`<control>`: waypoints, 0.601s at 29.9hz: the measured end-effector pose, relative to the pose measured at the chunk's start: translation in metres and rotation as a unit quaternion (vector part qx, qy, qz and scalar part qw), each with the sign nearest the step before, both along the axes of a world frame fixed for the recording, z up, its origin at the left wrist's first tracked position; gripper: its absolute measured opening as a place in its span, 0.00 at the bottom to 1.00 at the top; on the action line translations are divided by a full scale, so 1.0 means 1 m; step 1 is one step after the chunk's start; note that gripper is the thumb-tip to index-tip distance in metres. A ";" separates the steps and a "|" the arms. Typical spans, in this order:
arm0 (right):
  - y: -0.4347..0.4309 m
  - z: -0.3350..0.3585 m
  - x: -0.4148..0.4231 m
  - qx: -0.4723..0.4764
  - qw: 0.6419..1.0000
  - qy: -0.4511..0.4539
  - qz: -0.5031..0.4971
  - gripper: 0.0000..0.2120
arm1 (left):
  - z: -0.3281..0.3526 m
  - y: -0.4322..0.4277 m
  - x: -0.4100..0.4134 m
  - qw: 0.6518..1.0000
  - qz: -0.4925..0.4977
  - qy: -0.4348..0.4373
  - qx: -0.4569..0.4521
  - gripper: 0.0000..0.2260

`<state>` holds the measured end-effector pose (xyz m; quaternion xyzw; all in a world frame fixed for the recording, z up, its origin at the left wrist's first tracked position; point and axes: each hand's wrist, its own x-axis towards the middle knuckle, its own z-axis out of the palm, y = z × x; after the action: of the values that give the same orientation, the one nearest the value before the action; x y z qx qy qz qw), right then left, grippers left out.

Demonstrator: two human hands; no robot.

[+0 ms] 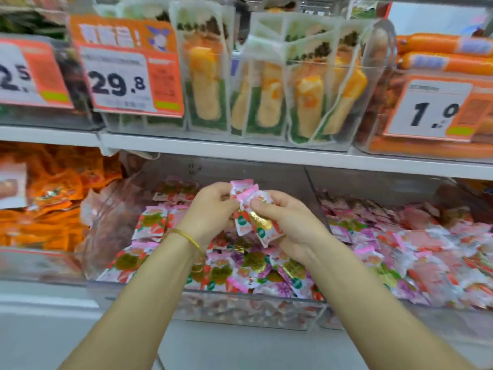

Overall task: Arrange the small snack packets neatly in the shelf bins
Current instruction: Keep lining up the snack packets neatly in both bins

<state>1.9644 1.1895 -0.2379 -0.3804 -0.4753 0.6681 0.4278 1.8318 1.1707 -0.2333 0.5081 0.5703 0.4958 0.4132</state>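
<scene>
- Left forearm with gold bangle (pixel 186 237) and right forearm reach in from below, meeting over the middle clear bin (pixel 240 308).
- Left hand (pixel 210 209) has its fingers curled round the top of a small stack of pink snack packets (pixel 252 209). Right hand (pixel 290 225) pinches the same stack lower down, thumb on the front face.
- Stack is held above the bin, clear of the loose pile of packets (pixel 240 268) inside it.
- Handling, judged: light, soft foil-film sachets with a glossy, slippery skin, so the stack likely fans or slides.
- Best grip looks like pinching across the flat faces near the middle. Crimped edges flex, and contents may crush if squeezed hard.
</scene>
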 end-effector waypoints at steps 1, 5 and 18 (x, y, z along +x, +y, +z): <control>0.005 -0.002 -0.005 0.017 0.999 -0.026 -0.019 0.05 | -0.002 0.005 -0.004 1.000 0.016 0.012 0.005 0.07; 0.043 -0.006 -0.016 0.072 0.975 -0.147 -0.154 0.11 | -0.016 0.023 -0.035 0.959 0.139 0.241 0.058 0.13; 0.114 -0.041 -0.080 0.182 0.778 -0.597 -0.070 0.10 | -0.037 0.030 -0.063 0.912 0.081 0.403 0.003 0.12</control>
<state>1.8848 1.3037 -0.2794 -0.6500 -0.7205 0.1764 0.1650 1.7683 1.2008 -0.2699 0.6180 0.7259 0.2829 0.1051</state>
